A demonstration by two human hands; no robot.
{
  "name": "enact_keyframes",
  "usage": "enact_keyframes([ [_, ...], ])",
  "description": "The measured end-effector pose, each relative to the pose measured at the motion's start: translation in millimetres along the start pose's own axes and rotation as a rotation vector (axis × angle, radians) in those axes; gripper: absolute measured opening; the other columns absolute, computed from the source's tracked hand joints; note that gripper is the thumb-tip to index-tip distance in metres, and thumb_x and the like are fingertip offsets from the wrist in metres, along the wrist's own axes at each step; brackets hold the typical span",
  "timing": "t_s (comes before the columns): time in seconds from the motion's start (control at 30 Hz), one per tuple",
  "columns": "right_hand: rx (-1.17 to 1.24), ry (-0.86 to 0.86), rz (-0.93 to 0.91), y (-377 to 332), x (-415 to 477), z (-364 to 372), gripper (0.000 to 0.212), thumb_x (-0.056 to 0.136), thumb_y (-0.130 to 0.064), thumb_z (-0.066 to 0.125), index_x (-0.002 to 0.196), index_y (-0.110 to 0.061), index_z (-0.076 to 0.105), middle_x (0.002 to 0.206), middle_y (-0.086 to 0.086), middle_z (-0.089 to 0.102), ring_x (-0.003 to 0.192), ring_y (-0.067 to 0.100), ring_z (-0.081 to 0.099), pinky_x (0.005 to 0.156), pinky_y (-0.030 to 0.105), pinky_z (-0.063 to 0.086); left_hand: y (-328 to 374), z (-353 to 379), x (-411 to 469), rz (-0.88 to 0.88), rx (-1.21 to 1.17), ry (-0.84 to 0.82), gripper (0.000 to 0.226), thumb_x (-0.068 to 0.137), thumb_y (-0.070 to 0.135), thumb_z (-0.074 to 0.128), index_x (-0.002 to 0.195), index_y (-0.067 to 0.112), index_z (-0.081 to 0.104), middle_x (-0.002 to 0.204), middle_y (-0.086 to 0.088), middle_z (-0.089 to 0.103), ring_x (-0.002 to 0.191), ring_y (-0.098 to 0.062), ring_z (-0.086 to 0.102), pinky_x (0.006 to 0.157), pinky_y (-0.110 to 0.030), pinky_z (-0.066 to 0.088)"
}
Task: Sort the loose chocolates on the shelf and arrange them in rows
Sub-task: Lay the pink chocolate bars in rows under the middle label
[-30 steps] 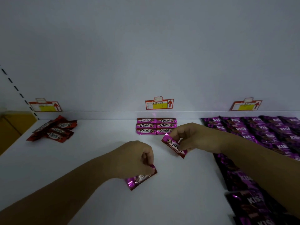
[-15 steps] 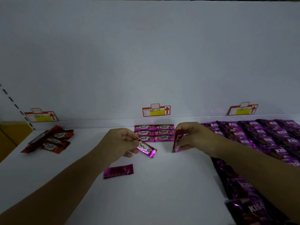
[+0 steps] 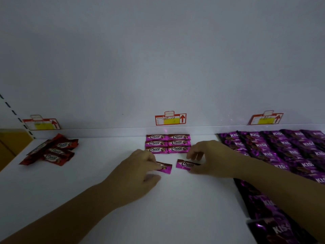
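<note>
Two pink Choco bars lie flat on the white shelf (image 3: 175, 208) in front of a tidy block of pink Choco bars (image 3: 168, 143), two columns by three rows. My left hand (image 3: 139, 171) lays its fingertips on the left end of the left bar (image 3: 166, 168), thumb apart below it. My right hand (image 3: 211, 159) pinches the right end of the right bar (image 3: 185, 164) between thumb and curled fingers. The two bars are tilted and a short gap apart.
A loose pile of red Choco bars (image 3: 54, 150) lies at the back left. Rows of purple KISS bars (image 3: 284, 148) fill the right side down to the front edge. Three price tags (image 3: 170, 118) line the back wall.
Both hands came down from mid-air and the two pink bars now lie on the shelf in front of the block. The pink bar that lay loose by my left arm is out of sight.
</note>
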State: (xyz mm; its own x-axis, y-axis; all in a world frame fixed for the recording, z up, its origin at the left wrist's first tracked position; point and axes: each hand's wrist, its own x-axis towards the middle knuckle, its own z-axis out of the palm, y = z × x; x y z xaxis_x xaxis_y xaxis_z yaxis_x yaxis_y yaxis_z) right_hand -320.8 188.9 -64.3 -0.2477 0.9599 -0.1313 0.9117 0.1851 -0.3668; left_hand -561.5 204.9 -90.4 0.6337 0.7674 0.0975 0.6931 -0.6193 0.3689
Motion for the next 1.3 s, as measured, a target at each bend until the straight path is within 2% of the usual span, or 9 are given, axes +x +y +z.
enact_keyframes([
  [0.1, -0.049, 0.018, -0.069, -5.1, 1.0, 3.6, 0.022, 0.081, -0.034, 0.069, 0.1, -0.022, 0.069, 0.097, -0.009, 0.067, 0.086, 0.005, 0.059, 0.081, 0.024, 0.051, 3.2, 5.4, -3.1, 0.043, 0.062, -0.034, 0.047, 0.094, 0.05, 0.036, 0.137, 0.032, 0.043, 0.125, 0.013, 0.042, 0.11, 0.001, 0.033, 0.088, -0.011, 0.03],
  [0.2, -0.036, 0.05, -0.081, -3.8, 2.9, 3.9, 0.022, 0.079, -0.035, 0.07, 0.097, -0.022, 0.069, 0.091, -0.008, 0.068, 0.081, 0.006, 0.06, 0.076, 0.023, 0.051, 4.2, 8.3, -1.6, 0.069, 0.143, -0.02, 0.069, 0.083, 0.064, 0.014, 0.138, 0.032, 0.04, 0.126, 0.013, 0.043, 0.112, -0.002, 0.034, 0.089, -0.014, 0.028],
  [0.3, -0.034, 0.107, -0.125, -0.4, 7.7, 4.5, 0.021, 0.078, -0.035, 0.07, 0.095, -0.023, 0.069, 0.09, -0.008, 0.068, 0.078, 0.006, 0.06, 0.073, 0.021, 0.05, 2.1, 10.5, 1.7, 0.057, 0.155, -0.009, 0.067, 0.083, 0.061, 0.014, 0.137, 0.032, 0.04, 0.125, 0.012, 0.044, 0.112, -0.004, 0.035, 0.092, -0.017, 0.03],
  [0.43, -0.111, 0.149, -0.213, 3.1, 18.3, 7.1, 0.021, 0.08, -0.03, 0.068, 0.1, -0.021, 0.071, 0.099, -0.007, 0.068, 0.087, 0.009, 0.06, 0.078, 0.019, 0.044, -0.4, 12.7, 4.5, 0.05, 0.208, 0.005, 0.067, 0.083, 0.06, 0.011, 0.138, 0.034, 0.037, 0.127, 0.013, 0.042, 0.114, -0.004, 0.035, 0.096, -0.019, 0.031],
  [0.53, -0.154, 0.187, -0.296, 2.9, 22.8, 10.7, 0.019, 0.078, -0.026, 0.068, 0.096, -0.021, 0.073, 0.095, -0.004, 0.07, 0.086, 0.012, 0.063, 0.078, 0.023, 0.049, -1.3, 12.2, 5.0, 0.051, 0.214, 0.001, 0.079, 0.075, 0.064, 0.0, 0.137, 0.034, 0.038, 0.127, 0.013, 0.043, 0.114, -0.004, 0.035, 0.093, -0.02, 0.031],
  [1.0, -0.138, 0.209, -0.433, 10.8, 33.0, 16.4, 0.019, 0.077, -0.021, 0.067, 0.095, -0.021, 0.074, 0.096, -0.001, 0.071, 0.09, 0.018, 0.063, 0.075, 0.028, 0.052, -5.5, 11.2, 7.7, 0.061, 0.245, 0.007, 0.071, 0.081, 0.059, 0.007, 0.135, 0.031, 0.044, 0.125, 0.008, 0.047, 0.112, -0.009, 0.04, 0.085, -0.021, 0.027],
  [1.1, -0.134, 0.204, -0.431, 12.4, 34.4, 17.4, 0.02, 0.078, -0.02, 0.069, 0.097, -0.022, 0.074, 0.098, -0.001, 0.07, 0.092, 0.018, 0.062, 0.077, 0.027, 0.05, -4.7, 12.0, 7.7, 0.04, 0.238, -0.007, 0.062, 0.086, 0.054, 0.015, 0.137, 0.031, 0.04, 0.129, 0.009, 0.044, 0.115, -0.009, 0.038, 0.09, -0.022, 0.028],
  [1.2, -0.14, 0.21, -0.439, 13.3, 36.2, 18.5, 0.021, 0.078, -0.02, 0.07, 0.098, -0.021, 0.074, 0.099, 0.0, 0.07, 0.093, 0.019, 0.062, 0.078, 0.028, 0.05, -4.4, 11.6, 8.2, 0.029, 0.26, -0.008, 0.069, 0.083, 0.058, 0.005, 0.138, 0.033, 0.037, 0.132, 0.01, 0.041, 0.117, -0.007, 0.036, 0.094, -0.023, 0.03],
  [1.3, -0.151, 0.231, -0.461, 13.2, 37.0, 18.8, 0.02, 0.076, -0.019, 0.072, 0.095, -0.021, 0.074, 0.096, -0.001, 0.07, 0.089, 0.019, 0.062, 0.075, 0.025, 0.049, -4.5, 12.2, 7.9, 0.013, 0.235, -0.013, 0.066, 0.084, 0.057, 0.009, 0.138, 0.033, 0.037, 0.134, 0.01, 0.041, 0.12, -0.008, 0.034, 0.098, -0.024, 0.03],
])
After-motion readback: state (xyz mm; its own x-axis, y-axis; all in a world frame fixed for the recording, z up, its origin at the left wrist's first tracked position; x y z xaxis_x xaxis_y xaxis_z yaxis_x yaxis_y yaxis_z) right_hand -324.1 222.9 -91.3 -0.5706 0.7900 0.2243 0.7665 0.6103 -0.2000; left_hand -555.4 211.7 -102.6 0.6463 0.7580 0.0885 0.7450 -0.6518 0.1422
